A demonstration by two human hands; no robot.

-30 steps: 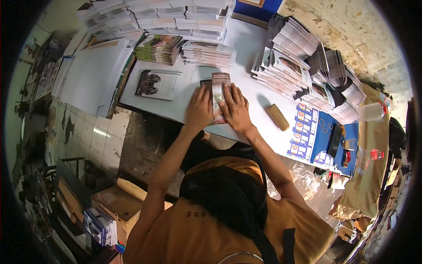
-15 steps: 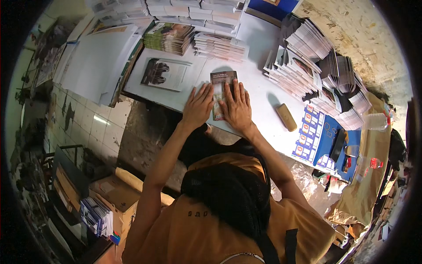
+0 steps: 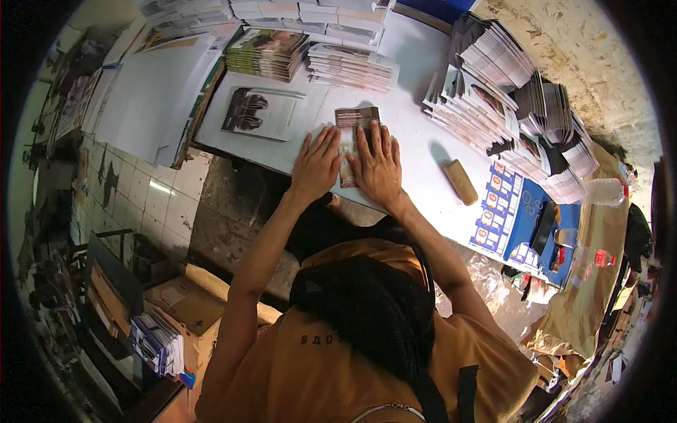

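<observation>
A folded leaflet (image 3: 348,117) with a dark brown top panel lies on the white tabletop (image 3: 423,173), close to its near edge. Both hands press on it. My left hand (image 3: 316,166) lies flat along the leaflet's left side, fingers stretched out. On the right half, my right hand (image 3: 379,163) is spread flat, its fingertips just below the upper edge. My palms cover much of the leaflet's middle. A paler, coloured part shows between my hands. To the left of them is a booklet (image 3: 264,115) with a dark picture. An oblong tan block (image 3: 460,182) sits to the right.
At the back stand a stack of green-covered booklets (image 3: 264,56) and a stack of pale folded leaflets (image 3: 350,68). Tall leaflet piles (image 3: 472,106) line the right side. A blue mat (image 3: 525,218) lies at the table's right end, near a plastic bottle (image 3: 605,192).
The view has shifted slightly, so things on the table sit a little higher. Both hands remain flat on the leaflet, with hardly any movement against it.
</observation>
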